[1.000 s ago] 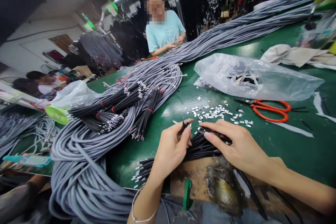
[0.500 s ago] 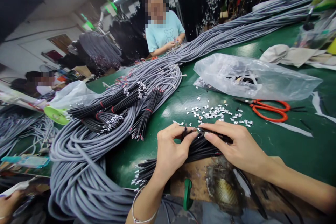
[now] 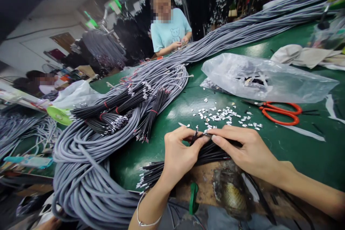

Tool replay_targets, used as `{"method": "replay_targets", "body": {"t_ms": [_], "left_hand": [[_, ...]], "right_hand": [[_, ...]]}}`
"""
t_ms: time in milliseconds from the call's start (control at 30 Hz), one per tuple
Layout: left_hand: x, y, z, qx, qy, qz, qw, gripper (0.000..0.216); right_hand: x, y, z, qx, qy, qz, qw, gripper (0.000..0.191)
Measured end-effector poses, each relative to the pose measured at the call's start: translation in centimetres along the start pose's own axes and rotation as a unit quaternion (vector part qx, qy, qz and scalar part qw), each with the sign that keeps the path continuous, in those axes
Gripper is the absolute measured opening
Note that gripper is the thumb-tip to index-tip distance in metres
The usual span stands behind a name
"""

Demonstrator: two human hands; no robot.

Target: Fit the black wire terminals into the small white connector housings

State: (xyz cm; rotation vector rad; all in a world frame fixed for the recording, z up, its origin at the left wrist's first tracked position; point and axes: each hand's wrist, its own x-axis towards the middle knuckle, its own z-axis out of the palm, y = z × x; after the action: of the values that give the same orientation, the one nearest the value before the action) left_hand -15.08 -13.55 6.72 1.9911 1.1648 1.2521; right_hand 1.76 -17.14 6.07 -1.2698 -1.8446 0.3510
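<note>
My left hand (image 3: 179, 154) is closed in a pinch on a thin black cable (image 3: 194, 136), whose end stands up between thumb and forefinger. Close against it, my right hand (image 3: 246, 147) pinches a black cable too, its fingertips nearly meeting those of the left. Whatever small part lies between the fingertips is mostly covered. Below both hands rests a loose pile of short black cables (image 3: 151, 174) with white and silver ends. Just beyond the fingers, small silver foil-like pieces (image 3: 223, 115) are scattered on the green table (image 3: 178, 115).
Red-handled scissors (image 3: 281, 112) lie at right, below a clear plastic bag (image 3: 269, 77). Thick grey cable coils (image 3: 81, 151) fill the left, carrying tied black cable bundles (image 3: 148, 116). A wooden board (image 3: 203, 183) with a green lever (image 3: 193, 197) is near me. A co-worker (image 3: 171, 30) sits opposite.
The view has shifted slightly, so most things sit a little further right. Both my hands keep their pinch, with the cable end in the left more upright. At lower left, another person's hand has moved down.
</note>
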Motion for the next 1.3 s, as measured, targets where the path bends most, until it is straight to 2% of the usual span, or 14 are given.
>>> {"method": "replay_targets", "body": {"t_ms": [100,267,333,467,567,700,800,900,967,1033,1100,1167,1233,1300], "left_hand": [[0.0,-0.1,-0.1,-0.023,-0.016,-0.034,0.999,0.008],[0.2,-0.1,-0.5,-0.15,-0.137,-0.124,0.971,0.016],[0.2,0.0,-0.6,-0.162,-0.16,-0.138,0.964,0.017],[0.1,0.2,-0.1,-0.082,-0.135,-0.09,0.983,0.02],[-0.1,0.1,0.3,-0.044,-0.109,-0.058,0.991,0.019],[-0.1,-0.3,0.7,-0.051,-0.088,-0.065,0.993,0.021],[-0.1,-0.5,0.6,-0.072,-0.097,-0.078,0.99,0.025],[0.0,-0.6,0.4,-0.138,-0.176,-0.089,0.971,0.021],[-0.1,-0.6,0.2,-0.195,-0.258,-0.1,0.941,0.02],[0.0,-0.7,-0.1,-0.215,-0.31,-0.107,0.92,0.024],[0.1,-0.8,-0.5,-0.177,-0.301,-0.097,0.932,0.026],[0.3,-0.9,-1.1,-0.106,-0.243,-0.068,0.962,0.022],[0.6,-0.8,-1.6,-0.056,-0.181,-0.045,0.981,0.017],[0.8,-0.6,-2.1,-0.051,-0.16,-0.054,0.984,0.016]], "right_hand": [[-0.1,0.0,-0.1,-0.015,0.003,-0.003,1.0,0.022],[0.1,-0.1,-0.2,-0.014,0.013,-0.002,1.0,0.021],[0.2,-0.1,-0.3,-0.004,0.027,0.008,1.0,0.021],[0.3,-0.3,-0.3,0.026,0.045,0.034,0.998,0.02],[0.2,-0.6,-0.2,0.043,0.04,0.025,0.998,0.015],[0.2,-0.9,-0.1,0.049,0.042,0.014,0.998,0.019],[0.1,-0.8,0.0,0.048,0.036,0.019,0.998,0.019],[0.2,-0.6,0.0,0.012,0.042,0.022,0.999,0.017],[0.4,-0.4,-0.1,-0.028,0.067,0.019,0.997,0.016],[0.7,-0.2,-0.4,-0.064,0.103,0.019,0.992,0.015],[1.0,0.0,-0.8,-0.082,0.134,0.026,0.987,0.016],[1.0,-0.1,-1.1,-0.077,0.142,0.026,0.986,0.018],[0.8,-0.3,-1.2,-0.056,0.121,0.015,0.991,0.015],[0.5,-0.6,-1.1,-0.031,0.075,-0.006,0.997,0.014]]}}
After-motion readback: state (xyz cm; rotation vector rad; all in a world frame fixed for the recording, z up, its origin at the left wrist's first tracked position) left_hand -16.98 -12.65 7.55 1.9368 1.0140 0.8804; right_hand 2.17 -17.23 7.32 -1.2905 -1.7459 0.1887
